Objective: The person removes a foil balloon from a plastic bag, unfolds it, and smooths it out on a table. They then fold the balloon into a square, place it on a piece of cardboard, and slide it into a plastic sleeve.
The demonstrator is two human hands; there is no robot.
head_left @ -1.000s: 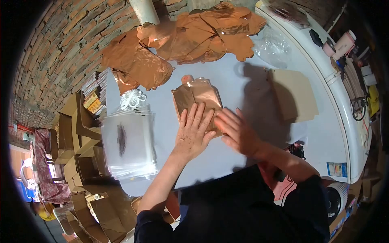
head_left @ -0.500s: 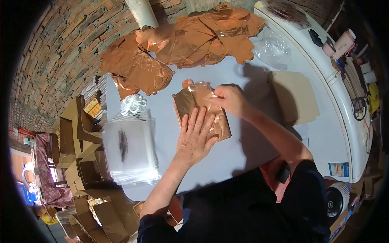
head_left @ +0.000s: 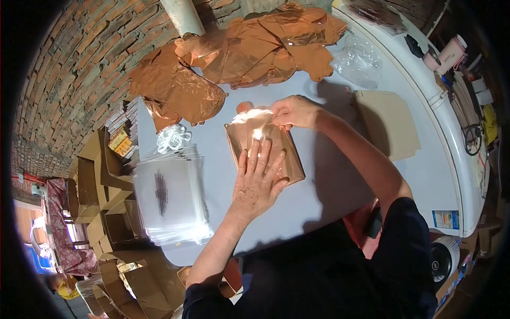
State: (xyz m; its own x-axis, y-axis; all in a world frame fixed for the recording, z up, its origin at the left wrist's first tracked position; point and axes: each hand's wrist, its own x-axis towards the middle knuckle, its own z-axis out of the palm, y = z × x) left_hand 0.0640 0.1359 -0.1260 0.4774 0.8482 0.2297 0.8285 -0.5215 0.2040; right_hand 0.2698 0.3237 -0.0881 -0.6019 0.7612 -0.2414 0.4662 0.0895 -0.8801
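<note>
A flat, folded copper-coloured foil balloon (head_left: 289, 159) lies on the table before me, roughly rectangular, with a small rounded tab at its far end. Light glares off its upper part. My left hand (head_left: 254, 183) rests palm down on the lower half, fingers stretched out. At the upper right corner, my right hand (head_left: 297, 112) pinches the foil edge between thumb and fingers. More flat copper foil balloons (head_left: 265, 50) lie heaped along the far side of the table.
Clear plastic sleeves (head_left: 183, 186) are stacked at left, below a coil of white ribbon (head_left: 172, 138). Cardboard sheets (head_left: 398, 125) lie at right, with crumpled clear plastic (head_left: 358, 61) behind. Open cartons (head_left: 114, 223) stand left of the table (head_left: 212, 135). A brick wall (head_left: 79, 80) rises behind.
My right hand has shifted slightly left and away from me, drawing the foil's upper edge along. The foil's top now looks smoother and brighter. My left hand stays nearly in place.
</note>
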